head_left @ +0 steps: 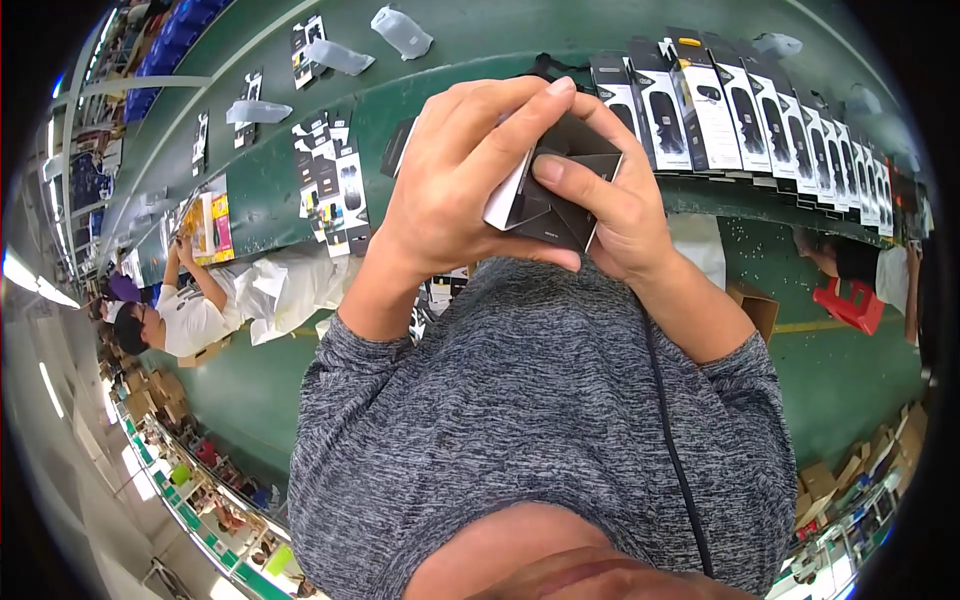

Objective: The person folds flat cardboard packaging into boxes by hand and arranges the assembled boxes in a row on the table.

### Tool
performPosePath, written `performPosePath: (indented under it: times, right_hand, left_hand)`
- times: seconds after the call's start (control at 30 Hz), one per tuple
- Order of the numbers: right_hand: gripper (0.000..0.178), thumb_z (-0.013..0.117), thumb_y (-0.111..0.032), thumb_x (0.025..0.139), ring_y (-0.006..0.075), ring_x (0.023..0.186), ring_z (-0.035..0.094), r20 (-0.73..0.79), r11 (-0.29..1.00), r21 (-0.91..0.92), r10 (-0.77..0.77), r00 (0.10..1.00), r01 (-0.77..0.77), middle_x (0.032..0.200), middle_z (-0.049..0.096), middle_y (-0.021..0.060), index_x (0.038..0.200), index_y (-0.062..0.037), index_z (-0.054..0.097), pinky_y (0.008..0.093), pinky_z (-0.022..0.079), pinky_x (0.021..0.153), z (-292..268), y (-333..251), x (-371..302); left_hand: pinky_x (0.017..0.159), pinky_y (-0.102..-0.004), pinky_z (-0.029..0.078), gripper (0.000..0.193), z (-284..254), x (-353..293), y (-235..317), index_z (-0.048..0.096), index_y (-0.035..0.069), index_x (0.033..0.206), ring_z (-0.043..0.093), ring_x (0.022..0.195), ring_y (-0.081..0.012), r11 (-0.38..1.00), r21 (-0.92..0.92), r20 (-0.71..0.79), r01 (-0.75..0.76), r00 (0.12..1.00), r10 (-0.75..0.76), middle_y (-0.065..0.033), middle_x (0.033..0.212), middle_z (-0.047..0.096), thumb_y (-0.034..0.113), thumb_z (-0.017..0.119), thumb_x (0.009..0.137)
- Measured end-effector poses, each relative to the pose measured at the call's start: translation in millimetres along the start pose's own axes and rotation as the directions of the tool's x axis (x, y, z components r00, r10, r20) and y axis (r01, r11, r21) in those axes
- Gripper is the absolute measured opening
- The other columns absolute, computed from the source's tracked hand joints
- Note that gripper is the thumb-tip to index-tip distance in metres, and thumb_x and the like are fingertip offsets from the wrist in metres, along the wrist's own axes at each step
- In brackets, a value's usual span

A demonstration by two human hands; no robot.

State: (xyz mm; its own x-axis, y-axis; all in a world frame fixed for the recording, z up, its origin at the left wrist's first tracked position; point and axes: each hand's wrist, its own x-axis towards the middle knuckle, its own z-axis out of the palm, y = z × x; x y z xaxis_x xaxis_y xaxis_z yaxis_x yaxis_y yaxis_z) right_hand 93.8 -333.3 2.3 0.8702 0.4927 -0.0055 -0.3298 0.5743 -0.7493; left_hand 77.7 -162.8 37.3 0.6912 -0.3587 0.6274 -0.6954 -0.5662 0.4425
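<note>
Between both my hands is a black and white cardboard box point(572, 218), raised over the near edge of the green bench. The end turned toward me shows black folded flaps. My left hand point(452, 180) wraps round its left side, with the thumb along the lower edge and the fingers over the top. On the right side my right hand point(625, 205) grips it, its thumb pressing on the black flaps. The fingers hide much of the box, so its far end cannot be seen.
A long row of upright printed boxes point(660, 120) stands at the right on the green bench point(480, 65). Flat cartons point(335, 185) lie to the left. Wrapped pieces in clear plastic point(402, 32) rest farther back. Another person point(180, 315) sits at the left; a red stool point(848, 303) is at the right.
</note>
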Motion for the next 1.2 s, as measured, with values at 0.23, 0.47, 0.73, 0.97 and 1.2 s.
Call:
performPosePath:
  times: [0.23,0.47,0.73,0.97,1.2]
  right_hand:
    - [0.045,0.073,-0.009,0.087,0.0162,0.113,0.058,0.012,0.995,-0.096,-0.011,1.0,0.012,0.12,0.062,0.0091,0.128,-0.0009,0.057,0.031,0.045,0.1,1,6,2]
    - [0.044,0.076,-0.009,0.085,0.0164,0.112,0.059,0.01,0.981,-0.189,-0.037,0.999,0.039,0.116,0.064,0.0083,0.125,-0.0017,0.059,0.0319,0.046,0.099,-6,5,2]
    - [0.041,0.075,-0.006,0.085,0.0163,0.111,0.06,-0.075,0.972,-0.217,-0.113,0.991,0.095,0.116,0.065,0.0087,0.123,0.0003,0.059,0.0314,0.047,0.099,-31,10,-3]
    - [0.043,0.076,-0.006,0.084,0.0155,0.111,0.06,-0.209,0.982,-0.173,-0.118,0.971,0.082,0.116,0.065,0.0082,0.123,0.0,0.059,0.0307,0.047,0.098,-66,8,-19]
    - [0.044,0.075,-0.006,0.084,0.0145,0.108,0.06,-0.302,0.987,-0.143,-0.116,0.946,0.076,0.114,0.065,0.008,0.124,0.0006,0.059,0.0299,0.048,0.096,-99,-3,-35]
  left_hand:
    - [0.091,-0.0437,0.047,0.102,-3,-8,-6,0.057,0.005,0.135,0.062,0.105,-0.0324,1.0,-0.007,-0.014,0.021,1.0,-0.021,-0.0124,0.121,0.063,0.051,0.087,0.049]
    - [0.092,-0.0438,0.047,0.104,3,-9,-7,0.058,0.003,0.134,0.062,0.107,-0.0333,1.0,-0.001,0.011,0.023,1.0,-0.023,-0.0146,0.121,0.064,0.051,0.087,0.047]
    - [0.093,-0.0442,0.048,0.109,30,-4,-18,0.056,0.003,0.137,0.061,0.109,-0.0345,0.996,-0.069,0.12,0.06,0.991,-0.051,-0.0158,0.123,0.063,0.052,0.089,0.045]
    - [0.093,-0.0439,0.047,0.113,70,12,-22,0.055,0.004,0.139,0.061,0.109,-0.0337,0.985,-0.166,0.239,0.055,0.971,-0.014,-0.0154,0.123,0.062,0.049,0.091,0.042]
    - [0.092,-0.0413,0.054,0.121,110,27,-23,0.055,-0.001,0.137,0.063,0.113,-0.0335,0.981,-0.194,0.3,0.013,0.953,0.047,-0.0204,0.127,0.061,0.05,0.093,0.034]
